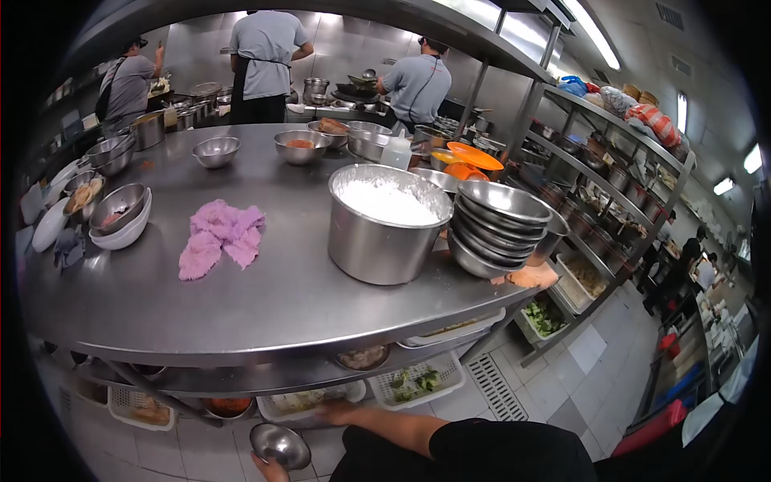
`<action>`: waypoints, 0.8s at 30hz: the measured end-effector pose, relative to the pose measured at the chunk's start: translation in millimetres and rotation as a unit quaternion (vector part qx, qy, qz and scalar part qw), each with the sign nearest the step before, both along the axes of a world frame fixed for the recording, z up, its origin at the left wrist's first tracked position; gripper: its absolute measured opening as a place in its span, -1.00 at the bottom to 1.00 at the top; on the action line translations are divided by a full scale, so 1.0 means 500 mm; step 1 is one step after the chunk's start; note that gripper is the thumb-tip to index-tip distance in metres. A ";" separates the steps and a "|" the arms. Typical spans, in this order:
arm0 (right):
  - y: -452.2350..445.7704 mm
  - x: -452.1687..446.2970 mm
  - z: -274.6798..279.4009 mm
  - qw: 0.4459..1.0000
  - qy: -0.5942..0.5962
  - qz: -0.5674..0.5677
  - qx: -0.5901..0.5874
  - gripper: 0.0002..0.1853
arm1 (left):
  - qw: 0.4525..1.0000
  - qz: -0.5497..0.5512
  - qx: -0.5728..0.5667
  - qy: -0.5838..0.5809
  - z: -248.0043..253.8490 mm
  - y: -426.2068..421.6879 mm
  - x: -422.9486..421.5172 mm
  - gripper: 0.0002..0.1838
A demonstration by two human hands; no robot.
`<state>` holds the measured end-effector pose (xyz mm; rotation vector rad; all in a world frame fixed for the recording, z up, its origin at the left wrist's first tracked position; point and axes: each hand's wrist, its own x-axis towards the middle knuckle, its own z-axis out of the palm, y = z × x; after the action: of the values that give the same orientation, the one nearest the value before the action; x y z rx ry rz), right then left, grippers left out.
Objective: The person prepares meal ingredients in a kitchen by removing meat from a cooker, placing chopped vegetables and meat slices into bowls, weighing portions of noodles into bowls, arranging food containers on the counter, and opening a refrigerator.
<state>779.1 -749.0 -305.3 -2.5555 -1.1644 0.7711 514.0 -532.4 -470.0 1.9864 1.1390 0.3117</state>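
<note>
My left hand (271, 469) grips a small metal bowl (283, 447) by its edge, low in front of the table. The bowl is tilted, and what I see of its inside is bare metal. My right hand (336, 411) reaches under the table to a white tray (277, 416) with pale greenish food in it. Blur and the tray hide the fingers of this hand, so their grip does not show. Beside that tray stands a white basket (450, 384) with green vegetables.
On the steel table (161, 305) are a pink cloth (221, 237), a large pot of white powder (377, 253) and stacked metal bowls (490, 233). The table edge and lower shelf (265, 379) overhang my hands. Several people work nearby, including a person (269, 56) at the back.
</note>
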 end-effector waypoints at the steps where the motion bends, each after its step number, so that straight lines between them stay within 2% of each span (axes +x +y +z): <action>1: 0.005 0.006 -0.020 1.000 -0.004 0.003 0.002 -0.46 | 1.000 0.027 0.005 -0.007 0.009 -0.016 0.005 -0.46; 3: 0.013 0.022 -0.073 1.000 -0.009 0.019 -0.002 -0.43 | 0.997 0.063 0.021 -0.033 0.068 -0.038 0.023 -0.47; 6: 0.057 0.082 0.004 0.998 0.034 0.031 -0.039 -0.42 | 0.994 0.083 0.031 -0.061 0.148 -0.072 0.035 -0.47; 7: 0.076 0.185 -0.238 0.963 0.110 -0.093 0.229 -0.41 | 0.993 0.081 0.034 -0.072 0.174 -0.080 0.036 -0.47; 8: 0.093 0.285 -0.477 0.851 0.165 -0.121 0.483 -0.41 | 0.993 0.079 0.038 -0.083 0.184 -0.083 0.036 -0.47; 9: 0.070 0.260 -0.387 0.957 0.063 -0.100 0.263 -0.41 | 0.992 0.085 0.040 -0.085 0.182 -0.080 0.036 -0.47; 10: 0.073 0.239 -0.313 0.986 0.017 -0.084 0.143 -0.41 | 0.993 0.075 0.029 -0.081 0.174 -0.074 0.035 -0.47; 12: 0.081 0.231 -0.319 0.987 0.020 -0.089 0.132 -0.41 | 0.994 0.074 0.017 -0.075 0.148 -0.066 0.029 -0.46; 14: 0.078 0.275 -0.404 0.975 0.041 -0.103 0.195 -0.41 | 0.962 0.115 -0.204 -0.143 0.136 -0.062 0.044 -0.42; 16: 0.104 0.310 -0.492 0.951 0.080 -0.115 0.275 -0.40 | 0.966 0.098 -0.212 -0.113 0.161 -0.065 0.045 -0.40; 17: 0.127 0.241 -0.399 0.984 -0.007 -0.096 0.149 -0.42 | 0.970 0.073 -0.221 -0.077 0.187 -0.074 0.044 -0.38; 18: 0.151 0.158 -0.274 0.994 -0.091 -0.062 0.018 -0.42 | 0.969 0.071 -0.221 -0.082 0.216 -0.090 0.047 -0.38; 20: 0.189 0.165 -0.350 0.985 -0.110 0.110 0.075 -0.44 | 0.985 0.054 -0.093 -0.134 0.264 -0.119 0.046 -0.38; 21: 0.182 0.149 -0.320 0.985 -0.111 0.106 0.074 -0.44 | 0.985 0.049 -0.094 -0.134 0.254 -0.120 0.048 -0.38; 23: 0.182 0.090 -0.234 0.995 0.070 0.064 0.015 -0.47 | 0.988 0.052 -0.131 -0.064 0.182 -0.108 0.045 -0.39; 24: 0.179 0.084 -0.219 0.991 0.100 0.088 0.003 -0.52 | 0.988 0.050 -0.131 -0.065 0.117 -0.090 0.044 -0.39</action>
<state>820.9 -659.5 -414.9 -2.3277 -1.3343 1.0368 536.1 -577.4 -411.4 1.6595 1.1364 0.3208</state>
